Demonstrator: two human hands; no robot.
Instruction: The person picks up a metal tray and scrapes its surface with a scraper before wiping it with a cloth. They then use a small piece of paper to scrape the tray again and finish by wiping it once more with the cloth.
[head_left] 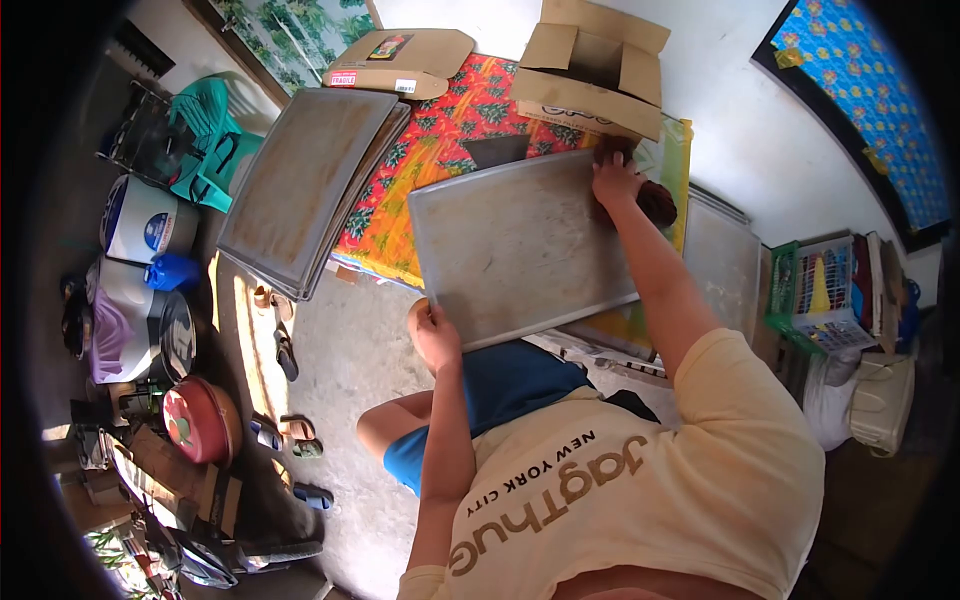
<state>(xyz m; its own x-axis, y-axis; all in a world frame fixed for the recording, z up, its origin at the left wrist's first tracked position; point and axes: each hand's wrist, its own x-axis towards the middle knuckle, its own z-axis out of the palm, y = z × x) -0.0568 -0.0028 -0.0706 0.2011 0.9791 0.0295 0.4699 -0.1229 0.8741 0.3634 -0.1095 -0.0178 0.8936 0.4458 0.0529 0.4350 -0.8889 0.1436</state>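
Note:
A grey metal tray (520, 240) lies tilted at the near edge of the table, partly over the floral cloth. My left hand (433, 335) is closed on the tray's near left corner. My right hand (617, 183) is at the tray's far right corner, fingers bent beside a dark brown cloth-like item (655, 203); what it grips, if anything, is hidden. A stack of similar trays (305, 185) rests at the table's left side. Beyond my tray a dark flat piece (495, 150) lies on the cloth.
The table's red and orange cloth (440, 125) bears an open cardboard box (590, 70) and a flattened carton (400, 60) at the back. More trays (710, 245) and plastic baskets (815, 290) stand right. A green chair (215, 145), basins and slippers are left.

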